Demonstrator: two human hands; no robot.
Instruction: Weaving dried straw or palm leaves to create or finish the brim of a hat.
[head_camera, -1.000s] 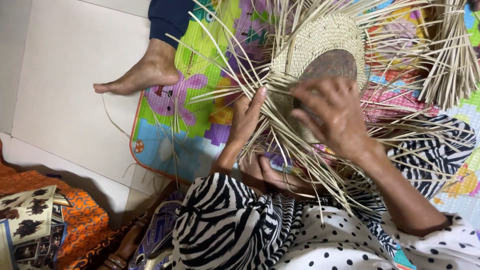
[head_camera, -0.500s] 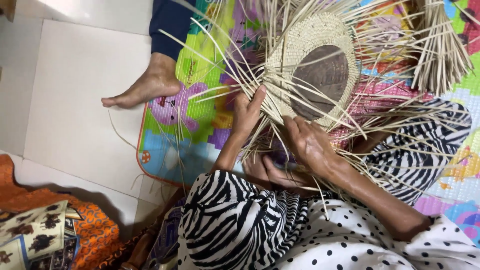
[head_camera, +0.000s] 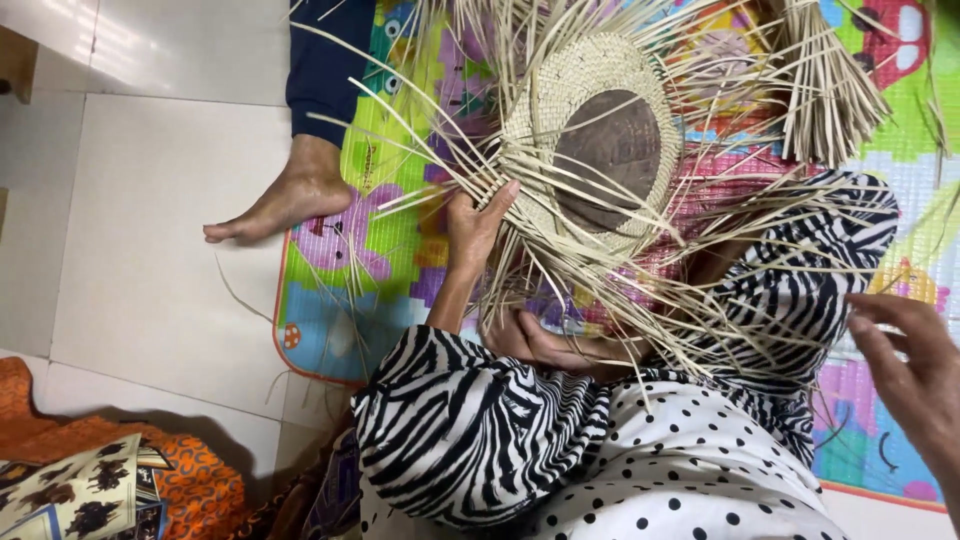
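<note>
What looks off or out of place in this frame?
Little stands out. A few loose straw strands lie on the white floor tiles, off the colourful mat. The left hand holds the edge of the half-woven straw piece; the right hand is off it, open.

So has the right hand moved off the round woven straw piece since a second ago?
Yes. The right hand has pulled away to the right, clear of the round woven straw piece that the left hand grips.

A pale tiled floor (head_camera: 150, 300) carries a colourful play mat (head_camera: 380, 250). A bare foot (head_camera: 285, 200) rests at the mat's edge, and orange patterned cloth (head_camera: 110, 480) lies in the corner.
</note>
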